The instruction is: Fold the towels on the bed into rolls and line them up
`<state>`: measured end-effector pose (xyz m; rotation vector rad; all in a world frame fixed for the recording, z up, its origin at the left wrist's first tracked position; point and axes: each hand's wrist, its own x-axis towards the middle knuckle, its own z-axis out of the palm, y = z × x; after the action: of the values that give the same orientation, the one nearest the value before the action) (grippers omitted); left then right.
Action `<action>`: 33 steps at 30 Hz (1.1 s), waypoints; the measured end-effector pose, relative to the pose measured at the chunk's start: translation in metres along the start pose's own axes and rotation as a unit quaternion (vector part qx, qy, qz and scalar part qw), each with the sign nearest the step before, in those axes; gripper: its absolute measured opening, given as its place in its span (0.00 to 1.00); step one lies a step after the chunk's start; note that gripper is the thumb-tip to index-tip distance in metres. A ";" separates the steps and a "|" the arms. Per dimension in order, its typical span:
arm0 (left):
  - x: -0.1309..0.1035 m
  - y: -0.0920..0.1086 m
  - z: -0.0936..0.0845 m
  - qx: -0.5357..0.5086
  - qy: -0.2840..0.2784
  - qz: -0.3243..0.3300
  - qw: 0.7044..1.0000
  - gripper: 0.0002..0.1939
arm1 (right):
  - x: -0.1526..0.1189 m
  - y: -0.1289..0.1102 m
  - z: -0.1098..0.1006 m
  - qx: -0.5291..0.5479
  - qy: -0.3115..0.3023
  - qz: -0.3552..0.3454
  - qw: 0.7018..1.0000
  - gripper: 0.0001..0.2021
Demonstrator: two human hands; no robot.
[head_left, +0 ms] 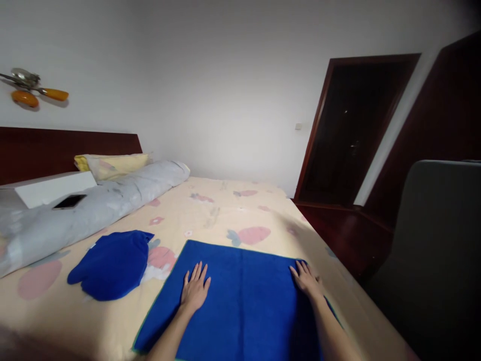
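Observation:
A blue towel (240,301) with a thin green edge lies spread flat on the bed, a crease running down its middle. My left hand (195,288) rests palm down on its left part, fingers stretched out and holding nothing. At the towel's far right corner lies my right hand (306,278), also flat with the fingers apart. To the left, separate from the spread towel, a second blue cloth (112,264) sits in a loose, crumpled heap with a small white tag on its edge.
The bed sheet (210,215) has a strawberry print. A long grey bolster (124,195) bears a dark phone (70,201) and a white box (56,188). Behind it are a yellow pillow (116,165) and a dark headboard (67,145). A dark chair back (432,250) stands off the bed's right edge.

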<state>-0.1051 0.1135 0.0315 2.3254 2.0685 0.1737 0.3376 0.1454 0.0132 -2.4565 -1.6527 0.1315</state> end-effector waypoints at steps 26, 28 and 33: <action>0.080 -0.033 -0.015 -0.007 -0.026 -0.048 0.998 0.29 | -0.031 0.003 0.005 -0.003 -0.011 -0.073 0.997 0.32; 0.078 -0.059 -0.023 0.003 -0.026 -0.089 0.996 0.29 | -0.027 0.028 0.003 -0.007 -0.014 -0.046 0.999 0.33; 0.058 -0.064 -0.035 0.045 0.044 -0.109 0.992 0.29 | -0.047 0.015 -0.009 -0.030 0.074 -0.056 0.995 0.35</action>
<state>-0.1649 0.1770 0.0640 2.1527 2.4011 0.1839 0.3354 0.0956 0.0177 -2.3453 -1.7480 -0.1130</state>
